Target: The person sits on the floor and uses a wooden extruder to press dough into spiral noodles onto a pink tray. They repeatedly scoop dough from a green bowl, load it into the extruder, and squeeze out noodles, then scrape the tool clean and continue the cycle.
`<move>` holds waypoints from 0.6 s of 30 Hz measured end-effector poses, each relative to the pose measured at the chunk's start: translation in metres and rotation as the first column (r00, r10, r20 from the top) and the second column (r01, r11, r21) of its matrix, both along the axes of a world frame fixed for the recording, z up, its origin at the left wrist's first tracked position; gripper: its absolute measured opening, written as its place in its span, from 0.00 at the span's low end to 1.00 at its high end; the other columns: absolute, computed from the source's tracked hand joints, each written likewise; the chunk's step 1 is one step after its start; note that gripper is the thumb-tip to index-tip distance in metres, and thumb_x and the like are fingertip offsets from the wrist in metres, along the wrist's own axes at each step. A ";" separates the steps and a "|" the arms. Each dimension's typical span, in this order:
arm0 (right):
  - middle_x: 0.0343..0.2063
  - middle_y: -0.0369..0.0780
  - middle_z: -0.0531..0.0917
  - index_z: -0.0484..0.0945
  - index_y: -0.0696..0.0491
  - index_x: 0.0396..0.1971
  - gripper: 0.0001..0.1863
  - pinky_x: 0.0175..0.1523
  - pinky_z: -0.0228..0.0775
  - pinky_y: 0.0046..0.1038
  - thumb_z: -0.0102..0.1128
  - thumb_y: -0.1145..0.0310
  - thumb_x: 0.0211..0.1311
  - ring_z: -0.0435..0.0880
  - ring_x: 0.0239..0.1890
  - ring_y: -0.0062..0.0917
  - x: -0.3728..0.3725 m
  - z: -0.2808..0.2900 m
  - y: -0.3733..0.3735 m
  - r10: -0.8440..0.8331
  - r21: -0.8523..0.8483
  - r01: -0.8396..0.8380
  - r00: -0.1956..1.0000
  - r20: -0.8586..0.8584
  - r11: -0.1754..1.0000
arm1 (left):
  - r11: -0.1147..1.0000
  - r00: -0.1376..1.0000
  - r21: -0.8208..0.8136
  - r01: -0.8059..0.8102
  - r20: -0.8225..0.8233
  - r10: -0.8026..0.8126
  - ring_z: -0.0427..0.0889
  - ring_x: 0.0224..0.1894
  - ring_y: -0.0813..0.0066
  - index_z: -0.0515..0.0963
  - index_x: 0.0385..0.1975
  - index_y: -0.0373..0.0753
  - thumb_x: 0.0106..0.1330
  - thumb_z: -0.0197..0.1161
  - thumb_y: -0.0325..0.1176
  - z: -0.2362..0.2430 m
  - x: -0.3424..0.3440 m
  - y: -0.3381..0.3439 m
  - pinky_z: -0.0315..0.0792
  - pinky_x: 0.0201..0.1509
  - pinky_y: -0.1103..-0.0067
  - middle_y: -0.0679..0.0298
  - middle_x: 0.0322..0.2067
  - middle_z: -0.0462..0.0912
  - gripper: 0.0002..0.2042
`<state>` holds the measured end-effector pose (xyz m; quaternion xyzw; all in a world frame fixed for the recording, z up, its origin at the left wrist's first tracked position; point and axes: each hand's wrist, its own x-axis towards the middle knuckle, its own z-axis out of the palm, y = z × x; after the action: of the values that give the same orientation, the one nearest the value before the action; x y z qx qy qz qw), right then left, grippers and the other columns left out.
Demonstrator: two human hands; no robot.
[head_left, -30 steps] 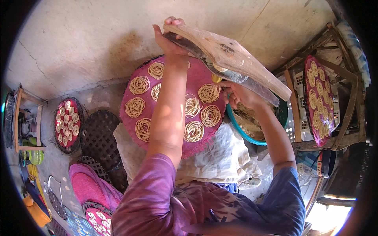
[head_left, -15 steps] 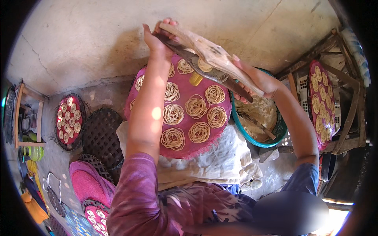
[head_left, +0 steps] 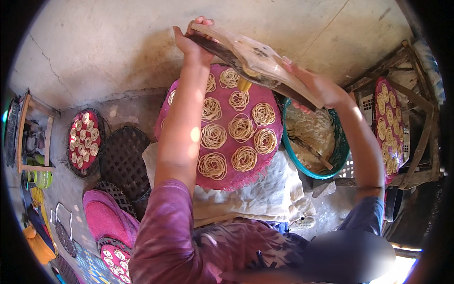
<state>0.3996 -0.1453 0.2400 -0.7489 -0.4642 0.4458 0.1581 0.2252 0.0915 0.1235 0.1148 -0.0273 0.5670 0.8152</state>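
"Looking through the head view from my far-off station, I find a long press with a pale wooden upper beam (head_left: pixel 246 49) and a dark lower beam (head_left: pixel 222 53) above the far part of the round, pink, cloth-covered tray (head_left: pixel 230 147)."

"How does each grip stand?"

"My left hand (head_left: pixel 195 45) has its fingers curled round both beams at their far-left end, thumb standing free. My right hand (head_left: pixel 319 90) is wrapped round the near-right end, thumb on top, fingertips below. I cannot tell how hard either squeezes."

"Which way does the long axis run?"

"Slantwise, far left to near right. Its stubby gold cylinder (head_left: pixel 244 85) hangs between my hands, neither clearly nearer, and points down towards a coiled nest of pale strands (head_left: pixel 239 101); I can't judge the height."

"And on the right?"

"A round teal basin (head_left: pixel 320 176) with pale, dough-like stuff (head_left: pixel 307 125), its far part behind my right hand."
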 end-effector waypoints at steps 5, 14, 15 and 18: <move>0.15 0.38 0.77 0.78 0.55 0.33 0.40 0.18 0.67 0.21 0.33 0.31 0.69 0.75 0.13 0.20 -0.004 -0.014 -0.006 0.002 -0.014 -0.004 0.987 -0.160 1.000 | 0.999 0.994 0.051 0.003 -0.105 0.002 0.74 0.33 0.67 0.66 0.25 0.42 0.72 0.18 0.63 0.006 -0.014 -0.003 0.64 0.29 0.73 0.64 0.26 0.74 0.34; 0.21 0.46 0.82 0.74 0.56 0.51 0.40 0.19 0.73 0.24 0.32 0.32 0.70 0.79 0.13 0.25 0.033 -0.030 -0.015 -0.083 -0.039 0.074 0.899 -0.430 0.997 | 0.981 0.962 0.048 0.190 0.190 -0.195 0.72 0.29 0.71 0.66 0.23 0.44 0.73 0.21 0.63 -0.027 0.024 -0.009 0.68 0.33 0.72 0.66 0.23 0.71 0.33; 0.23 0.47 0.82 0.72 0.58 0.54 0.43 0.19 0.73 0.24 0.32 0.30 0.68 0.80 0.15 0.26 0.031 -0.038 -0.014 -0.095 -0.009 0.109 0.824 -0.559 0.994 | 0.982 0.957 0.043 0.184 0.219 -0.189 0.71 0.28 0.72 0.66 0.23 0.44 0.73 0.21 0.63 -0.027 0.023 -0.007 0.69 0.34 0.72 0.66 0.23 0.71 0.33; 0.27 0.50 0.83 0.68 0.58 0.60 0.44 0.19 0.74 0.24 0.30 0.30 0.69 0.83 0.16 0.28 0.015 -0.077 -0.004 -0.137 -0.027 0.225 0.489 -0.861 0.974 | 0.982 0.958 0.051 0.184 0.214 -0.190 0.71 0.28 0.74 0.66 0.22 0.46 0.73 0.20 0.64 -0.028 0.018 -0.009 0.68 0.33 0.73 0.68 0.23 0.70 0.33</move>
<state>0.4142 -0.1491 0.1634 -0.4669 -0.2630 0.7169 0.4459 0.2428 0.0828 0.0955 0.0611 -0.1359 0.4962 0.8553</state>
